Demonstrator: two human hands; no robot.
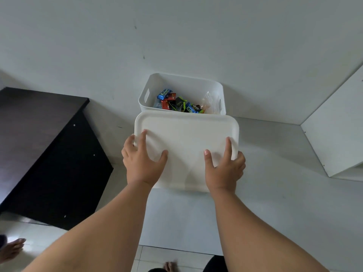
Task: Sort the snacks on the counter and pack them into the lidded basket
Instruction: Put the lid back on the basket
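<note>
A white plastic basket (196, 83) stands on the counter against the wall, its top open. Inside lie several snack packets (176, 102) in blue, red, black and green wrappers, with a clear bag at the right. In front of the basket I hold its white lid (186, 138) flat above the counter. My left hand (142, 160) grips the lid's left edge, thumb and forefinger on top. My right hand (225, 165) grips the right edge the same way. The lid's far edge hides the basket's near rim.
The white counter (275, 158) runs to a white side panel (337, 130) at the right. A dark wooden board (39, 146) leans at the left. Below the counter edge, tiled floor and bare feet (11, 250) show.
</note>
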